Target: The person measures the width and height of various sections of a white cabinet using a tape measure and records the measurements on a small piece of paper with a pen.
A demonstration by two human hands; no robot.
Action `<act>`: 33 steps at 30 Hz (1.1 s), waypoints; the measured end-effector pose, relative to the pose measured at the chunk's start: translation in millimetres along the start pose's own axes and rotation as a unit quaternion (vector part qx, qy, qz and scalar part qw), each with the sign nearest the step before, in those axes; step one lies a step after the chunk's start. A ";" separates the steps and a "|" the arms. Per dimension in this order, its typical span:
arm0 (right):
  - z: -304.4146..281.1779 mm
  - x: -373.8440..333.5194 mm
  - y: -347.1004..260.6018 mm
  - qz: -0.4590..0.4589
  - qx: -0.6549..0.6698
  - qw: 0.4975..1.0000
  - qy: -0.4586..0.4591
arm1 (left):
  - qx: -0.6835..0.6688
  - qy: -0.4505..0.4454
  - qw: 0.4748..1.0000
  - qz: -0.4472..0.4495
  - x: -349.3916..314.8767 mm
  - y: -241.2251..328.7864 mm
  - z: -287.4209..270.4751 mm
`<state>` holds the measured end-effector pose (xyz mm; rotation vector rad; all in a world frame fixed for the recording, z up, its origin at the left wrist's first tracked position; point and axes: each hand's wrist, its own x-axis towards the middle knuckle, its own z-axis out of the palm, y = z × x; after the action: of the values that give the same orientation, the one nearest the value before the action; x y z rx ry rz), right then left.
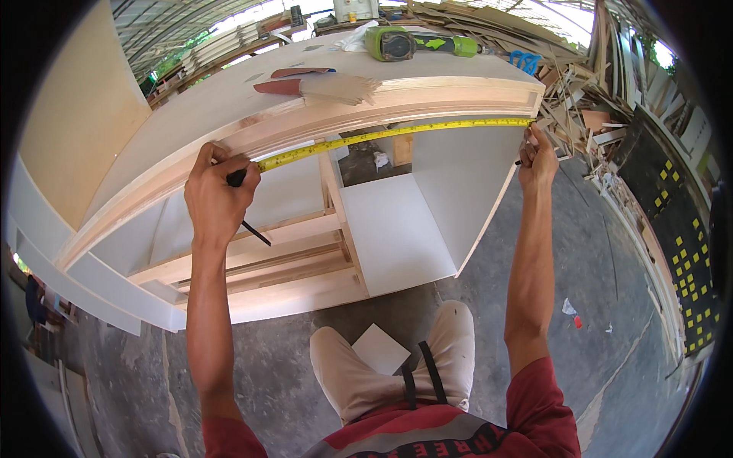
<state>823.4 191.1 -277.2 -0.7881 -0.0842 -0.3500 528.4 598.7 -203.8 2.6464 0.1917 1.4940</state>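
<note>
A yellow tape measure (397, 130) is stretched along the upper front edge of a wooden cabinet frame (450, 91). My left hand (217, 187) is closed around its dark case at the left, and a black strap (256, 233) hangs below the fingers. At the right corner of the frame, my right hand (539, 160) pinches the blade's end. A small dark tip juts out beside that hand's fingers; what it belongs to is hidden. Below the tape, the cabinet's inside shows white panels (401, 229) and pale wooden rails (252, 248).
On the cabinet top lie a green power tool (416, 44), reddish strips (279, 87) and a frayed pale piece (340, 89). Scrap wood (496, 34) is heaped behind and to the right. A white square (380, 349) is between my legs. Litter (573, 311) dots the concrete floor.
</note>
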 end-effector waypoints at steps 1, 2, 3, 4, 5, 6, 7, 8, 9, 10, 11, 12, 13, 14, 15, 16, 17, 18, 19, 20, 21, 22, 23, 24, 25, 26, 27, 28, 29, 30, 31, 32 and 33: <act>-2.6 0.6 2.3 -0.002 0.017 1.000 0.003 | -0.004 -0.004 1.000 -0.002 0.8 -0.2 -0.9; -7.6 2.5 6.0 -0.005 0.033 0.999 0.005 | -0.008 -0.007 1.000 -0.004 1.5 -0.5 -1.7; -5.2 -3.7 5.6 -0.006 0.050 0.999 0.009 | -0.011 -0.012 1.000 -0.006 1.9 -1.3 -2.1; -3.9 -10.5 4.5 -0.002 0.092 0.995 0.033 | -0.006 -0.014 1.000 -0.003 2.5 -1.8 -2.7; -3.5 -19.2 4.0 0.002 0.133 0.989 0.057 | -0.002 -0.017 1.000 0.000 3.2 -2.0 -3.4; 0.5 -31.8 1.5 0.003 0.173 0.982 0.081 | 0.000 -0.019 1.000 0.003 3.7 -1.6 -3.0; 2.7 -41.5 3.0 -0.022 0.175 0.981 0.078 | 0.001 -0.023 1.000 -0.001 4.4 -0.7 -3.5; 4.9 -50.9 4.9 -0.048 0.177 0.980 0.075 | 0.001 -0.027 1.000 -0.006 5.2 0.5 -4.1; 7.4 -61.1 7.0 -0.074 0.178 0.979 0.072 | 0.000 -0.032 0.999 -0.010 4.9 0.8 -2.9; 15.8 -75.9 5.3 -0.079 0.150 0.984 0.051 | 0.002 -0.032 0.999 -0.011 4.7 0.6 -2.9; 25.1 -91.0 2.1 -0.083 0.123 0.988 0.029 | 0.003 -0.032 0.999 -0.013 4.4 0.4 -2.6; 35.1 -106.0 1.4 -0.087 0.096 0.992 0.007 | 0.006 -0.031 0.999 -0.014 4.0 -0.1 -4.3; 41.6 -117.8 3.7 -0.098 0.065 0.992 -0.045 | 0.007 -0.029 1.000 -0.008 4.0 -0.7 -4.0; 50.2 -130.3 4.2 -0.088 0.054 0.992 -0.075 | 0.008 -0.027 1.000 -0.001 4.3 -2.0 -3.8; 60.8 -144.8 0.7 -0.089 -0.007 0.989 -0.114 | 0.011 -0.026 1.000 0.005 4.3 -2.4 -5.4; 69.6 -156.6 -1.2 -0.091 -0.069 0.982 -0.153 | 0.009 -0.028 1.000 0.001 4.2 -2.1 -4.7; 76.4 -166.6 0.4 -0.076 -0.084 0.977 -0.183 | 0.007 -0.031 0.999 -0.004 4.1 -1.6 -4.4; 83.1 -174.6 0.3 -0.065 -0.100 0.970 -0.213 | 0.004 -0.031 0.999 -0.008 4.7 -0.5 -3.9; 84.8 -178.7 2.1 -0.048 -0.109 0.958 -0.260 | 0.006 -0.030 0.999 -0.010 4.9 -0.1 -3.6; 86.9 -182.9 4.3 -0.032 -0.119 0.944 -0.307 | 0.008 -0.030 0.999 -0.011 4.5 -0.5 -3.6; 84.3 -183.6 11.2 -0.012 -0.120 0.922 -0.369 | 0.010 -0.030 0.999 -0.011 4.8 -0.5 -3.5; 83.5 -184.0 16.7 0.008 -0.122 0.895 -0.428 | 0.009 -0.029 0.999 -0.010 5.2 -0.3 -3.5; 84.5 -184.6 21.6 0.010 -0.116 0.872 -0.476 | 0.008 -0.029 1.000 -0.009 5.5 -0.1 -3.7; 86.9 -186.8 27.2 0.014 -0.108 0.846 -0.521 | 0.008 -0.030 1.000 -0.007 5.6 -0.5 -3.7; 89.7 -189.0 30.2 0.017 -0.100 0.818 -0.565 | 0.008 -0.033 0.999 -0.007 5.7 -0.6 -3.7; 92.7 -190.4 30.8 0.046 -0.066 0.797 -0.598 | 0.008 -0.036 0.999 -0.007 5.9 -0.7 -3.7; 95.2 -191.4 32.6 0.077 -0.029 0.773 -0.629 | 0.011 -0.040 0.999 -0.008 5.8 -0.5 -4.0; 97.3 -193.4 34.0 0.081 -0.023 0.765 -0.638 | 0.009 -0.045 0.999 -0.012 5.8 0.3 -4.4; 99.4 -195.2 35.3 0.086 -0.016 0.757 -0.648 | 0.007 -0.050 0.999 -0.016 5.8 1.4 -4.6; 102.7 -197.4 34.8 0.088 -0.012 0.748 -0.658 | 0.004 -0.052 0.998 -0.021 6.4 2.1 -5.9; 105.2 -201.0 36.3 0.054 -0.044 0.761 -0.644 | 0.005 -0.053 0.998 -0.022 6.8 1.9 -6.7; 109.1 -204.3 39.0 0.020 -0.075 0.773 -0.629 | 0.007 -0.055 0.998 -0.023 6.9 1.2 -6.7; 116.9 -206.9 43.8 -0.084 -0.152 0.791 -0.587 | 0.008 -0.056 0.998 -0.025 6.6 0.4 -6.6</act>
<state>650.4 359.5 -266.7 -1.2307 -1.3126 0.0175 526.2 599.5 -194.8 2.7069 0.2603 1.3319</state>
